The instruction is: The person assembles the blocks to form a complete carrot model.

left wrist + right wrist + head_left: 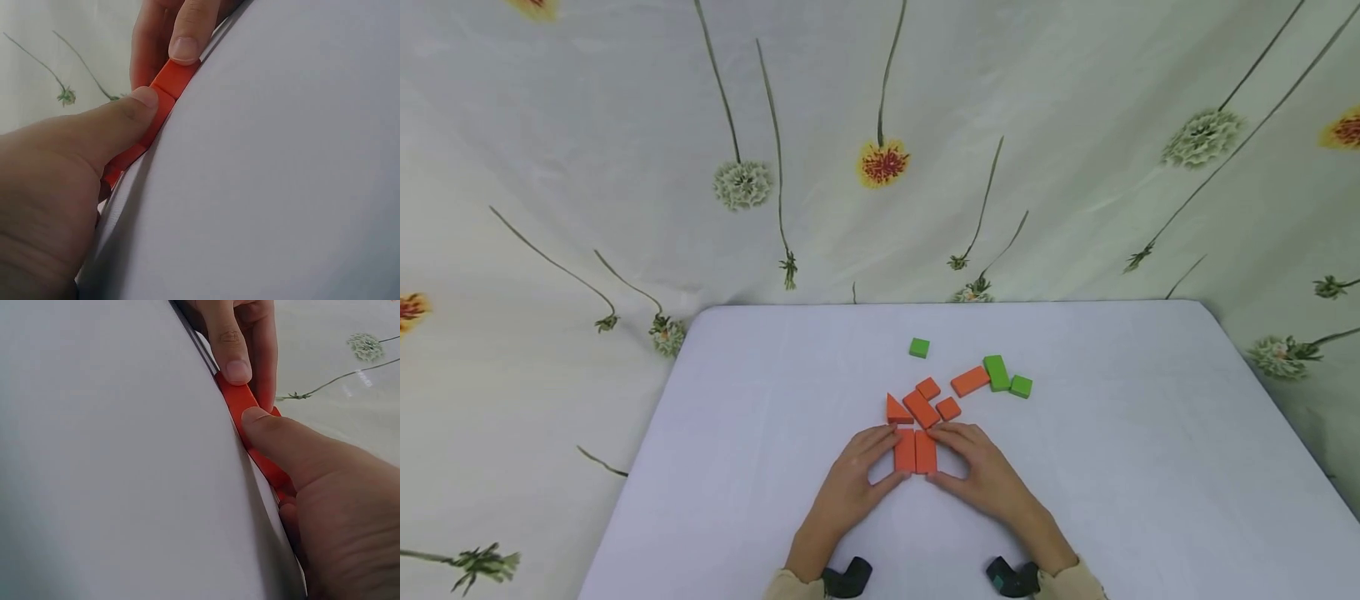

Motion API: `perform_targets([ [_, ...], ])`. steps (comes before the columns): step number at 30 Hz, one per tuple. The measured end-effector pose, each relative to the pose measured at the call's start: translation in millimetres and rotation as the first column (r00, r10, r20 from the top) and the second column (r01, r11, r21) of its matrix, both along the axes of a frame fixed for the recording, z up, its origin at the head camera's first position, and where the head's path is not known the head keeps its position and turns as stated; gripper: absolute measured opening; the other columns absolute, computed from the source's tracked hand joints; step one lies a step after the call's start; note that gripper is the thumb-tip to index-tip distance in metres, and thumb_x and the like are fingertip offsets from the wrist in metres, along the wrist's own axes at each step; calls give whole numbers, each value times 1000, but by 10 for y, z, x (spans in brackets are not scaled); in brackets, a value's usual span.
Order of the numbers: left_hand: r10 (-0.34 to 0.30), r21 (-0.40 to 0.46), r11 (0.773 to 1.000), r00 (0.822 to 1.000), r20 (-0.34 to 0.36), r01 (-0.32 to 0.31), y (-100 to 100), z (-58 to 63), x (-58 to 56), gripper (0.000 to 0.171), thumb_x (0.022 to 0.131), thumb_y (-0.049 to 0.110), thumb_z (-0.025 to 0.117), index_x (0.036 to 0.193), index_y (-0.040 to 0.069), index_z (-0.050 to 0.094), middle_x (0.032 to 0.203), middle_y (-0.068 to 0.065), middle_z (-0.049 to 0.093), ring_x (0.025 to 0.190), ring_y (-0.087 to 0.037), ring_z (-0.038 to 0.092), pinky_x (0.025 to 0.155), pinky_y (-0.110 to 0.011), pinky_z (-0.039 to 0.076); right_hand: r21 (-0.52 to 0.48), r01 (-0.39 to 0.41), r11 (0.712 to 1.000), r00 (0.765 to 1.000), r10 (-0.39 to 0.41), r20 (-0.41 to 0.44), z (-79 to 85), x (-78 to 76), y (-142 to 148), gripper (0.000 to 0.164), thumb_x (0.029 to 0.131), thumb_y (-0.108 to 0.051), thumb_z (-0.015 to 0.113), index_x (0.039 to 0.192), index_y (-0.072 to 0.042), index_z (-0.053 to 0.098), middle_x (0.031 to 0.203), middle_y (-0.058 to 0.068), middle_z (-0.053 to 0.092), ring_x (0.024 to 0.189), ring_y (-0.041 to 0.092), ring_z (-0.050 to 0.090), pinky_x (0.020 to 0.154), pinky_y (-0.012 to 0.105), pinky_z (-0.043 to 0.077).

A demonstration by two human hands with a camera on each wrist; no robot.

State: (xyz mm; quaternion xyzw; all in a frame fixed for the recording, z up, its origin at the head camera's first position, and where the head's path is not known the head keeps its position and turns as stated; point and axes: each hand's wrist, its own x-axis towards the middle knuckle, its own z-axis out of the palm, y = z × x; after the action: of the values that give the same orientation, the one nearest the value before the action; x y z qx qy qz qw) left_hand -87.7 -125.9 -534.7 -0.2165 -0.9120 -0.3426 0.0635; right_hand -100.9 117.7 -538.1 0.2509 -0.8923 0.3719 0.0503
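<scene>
Two orange rectangular blocks lie side by side on the white table in the head view. My left hand [850,479] pinches the left block [905,451] between thumb and fingers at its near and far ends. The right block [926,452] is gripped the same way by my right hand [988,475]. In both wrist views the thumbs press on the blocks' near faces. Just beyond the fingertips sit an orange triangular block [898,411] and a slanted orange rectangular block [921,409]. Two small orange blocks, one at the back [928,388] and one at the right [948,408], flank the slanted block.
Farther right, an orange rectangular block [970,381] meets a green rectangular block [997,372], with a small green block [1021,386] beside it. Another green block [919,347] stands alone toward the table's [760,375] far edge. Behind hangs a flower-patterned cloth [820,100].
</scene>
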Motion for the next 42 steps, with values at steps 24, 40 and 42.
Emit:
perform_targets([
  [24,38,-8,999,999,-16,-38,18,-2,-12,56,86,21,84,138,8,65,142,-6,63,135,-23,56,111,-43,50,40,38,998,999,-38,-13,7,-3,-44,63,80,-27,91,137,-16,67,136,-2,64,123,17,59,103,40,56],
  [40,42,4,999,999,9,-42,22,5,-18,56,87,21,84,138,10,65,143,-5,63,135,-22,56,111,-43,51,-13,17,1000,996,-15,90,84,-18,-23,63,83,-26,88,140,-16,64,141,-2,60,128,19,57,103,38,56],
  [42,42,13,999,999,17,-42,26,9,-17,56,87,21,83,138,9,65,143,-5,63,135,-23,55,111,-43,50,-49,9,999,995,-4,96,96,-32,-8,62,84,-26,87,140,-16,64,140,-3,61,125,16,59,99,33,58],
])
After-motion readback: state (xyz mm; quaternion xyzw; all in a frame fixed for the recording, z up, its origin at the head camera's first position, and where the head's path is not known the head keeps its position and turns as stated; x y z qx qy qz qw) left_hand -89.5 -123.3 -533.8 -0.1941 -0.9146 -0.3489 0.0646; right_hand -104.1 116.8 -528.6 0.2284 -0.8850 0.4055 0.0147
